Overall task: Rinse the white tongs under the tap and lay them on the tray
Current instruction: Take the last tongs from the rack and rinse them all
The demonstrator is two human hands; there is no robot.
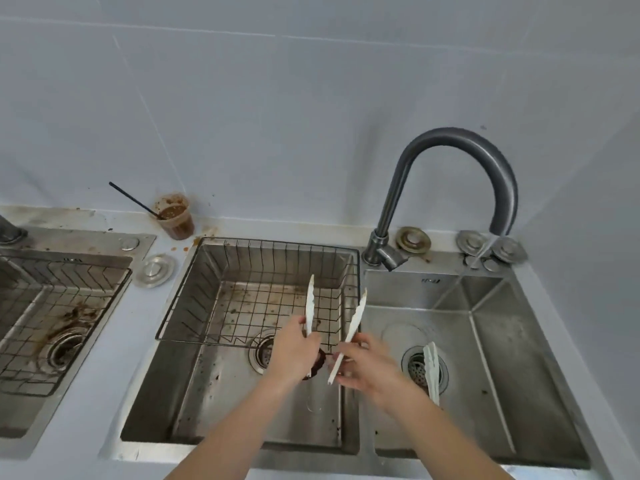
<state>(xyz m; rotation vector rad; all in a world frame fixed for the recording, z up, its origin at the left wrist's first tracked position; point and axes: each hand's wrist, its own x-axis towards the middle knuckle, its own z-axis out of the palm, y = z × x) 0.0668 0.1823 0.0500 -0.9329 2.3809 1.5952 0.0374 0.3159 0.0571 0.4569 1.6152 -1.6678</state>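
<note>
Two hands clamped on the white tongs [355, 318], left hand [294, 344] round one arm and right hand [367, 367] pinching the other, splayed wide above the wall between the sink basins [519, 358], seemingly to bare the inner faces for the tap [450, 135].

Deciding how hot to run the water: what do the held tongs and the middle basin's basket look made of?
The tongs: probably plastic, matte white; thin flat arms with no shine. The basket: metal wire, dull grey, thin welded-looking grid, brown-stained.
</note>
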